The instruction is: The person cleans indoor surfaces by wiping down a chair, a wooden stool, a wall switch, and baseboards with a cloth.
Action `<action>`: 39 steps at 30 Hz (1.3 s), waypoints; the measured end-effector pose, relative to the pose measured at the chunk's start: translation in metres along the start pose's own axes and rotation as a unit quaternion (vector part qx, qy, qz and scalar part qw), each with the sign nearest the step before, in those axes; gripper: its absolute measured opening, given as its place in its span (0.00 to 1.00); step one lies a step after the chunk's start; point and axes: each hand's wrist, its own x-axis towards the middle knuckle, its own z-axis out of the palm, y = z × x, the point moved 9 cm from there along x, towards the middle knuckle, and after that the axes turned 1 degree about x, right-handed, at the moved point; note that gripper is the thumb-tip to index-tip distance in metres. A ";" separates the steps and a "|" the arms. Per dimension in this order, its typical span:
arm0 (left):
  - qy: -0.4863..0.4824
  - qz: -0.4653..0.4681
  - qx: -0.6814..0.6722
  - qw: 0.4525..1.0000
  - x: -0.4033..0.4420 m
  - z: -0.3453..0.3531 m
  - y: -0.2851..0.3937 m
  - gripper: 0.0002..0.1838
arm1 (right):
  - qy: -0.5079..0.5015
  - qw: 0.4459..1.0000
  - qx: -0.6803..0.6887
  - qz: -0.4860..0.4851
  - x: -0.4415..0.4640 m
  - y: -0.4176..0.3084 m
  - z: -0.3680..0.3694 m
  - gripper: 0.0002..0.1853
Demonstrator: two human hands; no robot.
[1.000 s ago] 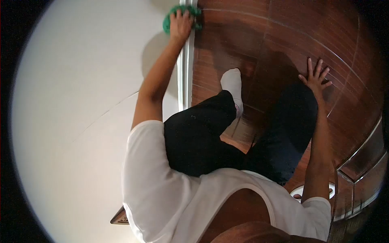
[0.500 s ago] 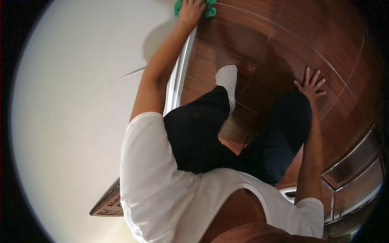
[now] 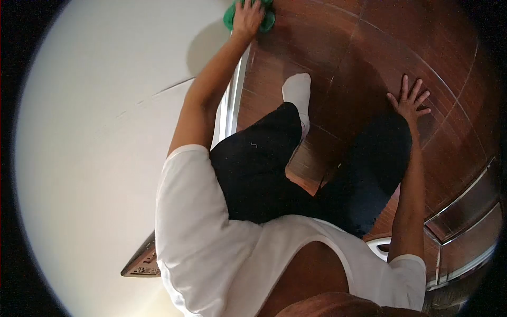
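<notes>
At the top of the head view, my left hand (image 3: 248, 18) presses a green cloth (image 3: 229, 17) against the white baseboard (image 3: 229, 108) where the wall meets the floor. The cloth shows on both sides of the hand. On the right, my right hand (image 3: 410, 103) lies on the reddish-brown floor (image 3: 391, 42) with its fingers spread, beside my knee, and holds nothing.
The pale wall (image 3: 95, 132) fills the left side. My foot in a white sock (image 3: 297, 92) rests on the floor. A carved brown object (image 3: 141, 264) is at the lower left. Dark panels with shiny edges (image 3: 465, 203) stand at the lower right, near a white object with holes (image 3: 378, 246).
Compared with a second ago, my left hand and the cloth are farther up and right, along the baseboard. The view has shifted slightly. My right hand stays spread on the floor.
</notes>
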 end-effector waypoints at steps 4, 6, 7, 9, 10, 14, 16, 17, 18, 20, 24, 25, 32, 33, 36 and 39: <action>-0.131 -0.002 0.004 0.991 -0.029 0.066 0.024 0.16 | -0.011 1.000 -0.011 0.015 0.008 0.004 0.008 0.44; -0.147 0.067 0.089 0.983 -0.094 0.042 0.060 0.16 | 0.000 1.000 -0.004 0.014 0.012 0.006 0.010 0.45; -0.165 0.063 0.077 0.981 -0.127 0.056 0.077 0.18 | 0.021 1.000 0.010 0.003 0.013 0.008 0.012 0.46; -0.220 0.098 0.079 0.967 -0.188 0.063 0.101 0.17 | 0.035 0.999 0.021 -0.010 0.013 0.007 0.018 0.47; -0.223 0.098 0.072 0.967 -0.212 0.062 0.107 0.17 | 0.033 0.999 0.019 -0.010 0.015 0.008 0.018 0.47; -0.351 0.074 -0.070 0.931 -0.283 0.079 0.129 0.19 | 0.040 0.999 0.005 -0.007 0.009 0.005 0.006 0.46; -0.434 0.022 -0.196 0.879 -0.305 0.083 0.133 0.20 | 0.033 0.999 -0.001 -0.006 0.009 0.004 0.003 0.46; -0.445 -0.055 -0.271 0.852 -0.303 0.082 0.125 0.20 | 0.027 1.000 -0.003 -0.005 0.009 0.005 0.004 0.46; -0.454 -0.133 -0.339 0.813 -0.303 0.070 0.107 0.20 | 0.039 0.999 0.003 -0.015 0.005 0.003 0.000 0.46; -0.397 -0.256 -0.571 0.672 -0.285 0.051 0.088 0.20 | 0.068 0.997 0.006 -0.029 0.002 0.001 -0.002 0.46; -0.184 -0.298 -0.905 0.243 -0.218 -0.009 0.046 0.21 | 0.012 0.999 -0.012 -0.033 0.002 0.001 0.001 0.48; -0.157 -0.281 -0.933 0.160 -0.201 -0.020 0.043 0.22 | -0.015 0.999 -0.010 -0.039 0.005 0.005 0.005 0.48; -0.139 -0.143 -0.980 0.023 -0.127 -0.085 0.022 0.24 | -0.213 0.947 0.212 -0.111 -0.006 -0.013 -0.074 0.46; -0.121 -0.140 -0.981 0.063 -0.115 -0.100 0.016 0.25 | -0.223 0.917 0.294 -0.150 -0.017 -0.034 -0.104 0.46; -0.102 -0.109 -0.974 0.170 -0.079 -0.162 -0.004 0.32 | -0.113 0.809 0.466 -0.341 -0.072 -0.127 -0.205 0.44; -0.143 0.040 -0.974 0.173 -0.051 -0.196 -0.003 0.40 | -0.077 0.660 0.637 -0.392 -0.100 -0.214 -0.227 0.37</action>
